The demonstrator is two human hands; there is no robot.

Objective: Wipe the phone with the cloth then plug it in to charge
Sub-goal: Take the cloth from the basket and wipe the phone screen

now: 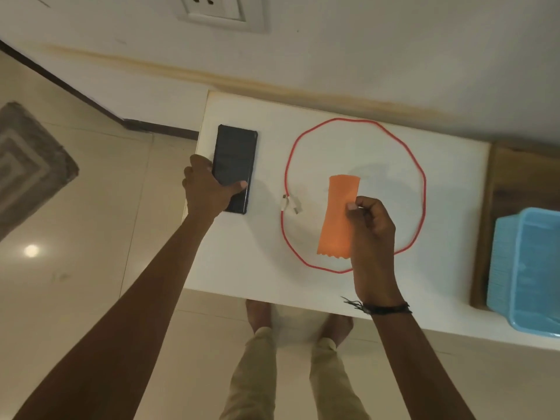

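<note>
Left hand (pixel 209 189) clamped on phone (pixel 235 165) near end; slick, rigid, probably fragile. Right hand (pixel 371 225) pinching cloth (pixel 338 213), limp, light, right of phone.

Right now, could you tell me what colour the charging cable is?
Red charging cable, white plugs; head view.

- One phone (pixel 235 168) is seen.
- One cloth (pixel 338 216) is seen.
- One cable (pixel 356 195) is laid in a loop, with two plugs (pixel 291 204) counted.
- One basket (pixel 525 274) is shown.
- One socket (pixel 212 9) is shown.
- One mat (pixel 27 165) is shown.
- Two hands are counted: left hand (pixel 209 189), right hand (pixel 371 228).
</note>
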